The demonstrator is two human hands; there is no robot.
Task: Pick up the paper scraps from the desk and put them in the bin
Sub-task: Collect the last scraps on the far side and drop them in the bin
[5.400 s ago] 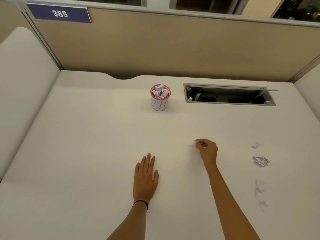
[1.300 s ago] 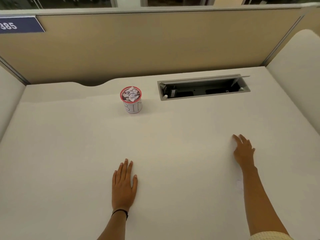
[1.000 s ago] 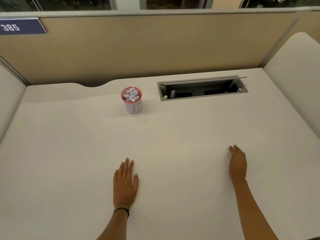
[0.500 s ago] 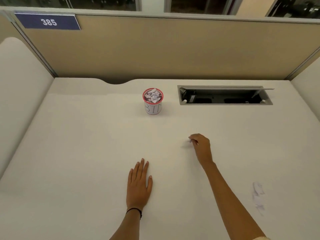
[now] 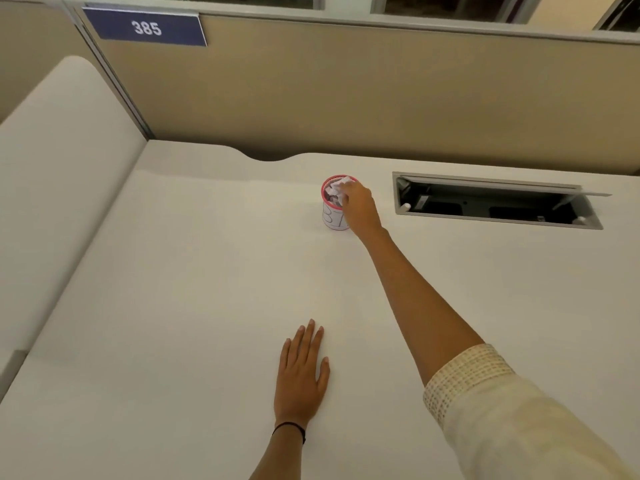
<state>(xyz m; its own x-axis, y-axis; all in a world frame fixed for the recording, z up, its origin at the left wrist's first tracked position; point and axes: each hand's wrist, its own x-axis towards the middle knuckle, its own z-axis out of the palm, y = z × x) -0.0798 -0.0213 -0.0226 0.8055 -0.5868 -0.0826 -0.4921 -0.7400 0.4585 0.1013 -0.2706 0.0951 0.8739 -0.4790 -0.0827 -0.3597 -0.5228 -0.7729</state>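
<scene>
Right hand [image 5: 358,206] reaches over the bin [image 5: 330,219], fingertips at the scraps [image 5: 333,189] filling it; whether they pinch one cannot be told. Left hand [image 5: 301,372] lies flat, fingers straight, on the desk [image 5: 173,306].

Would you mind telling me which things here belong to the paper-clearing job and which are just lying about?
Job: bin; paper scraps inside it; right hand at the bin's rim; desk.
Lying about: open cable hatch; 385 sign; left hand, flat on desk, idle.
</scene>
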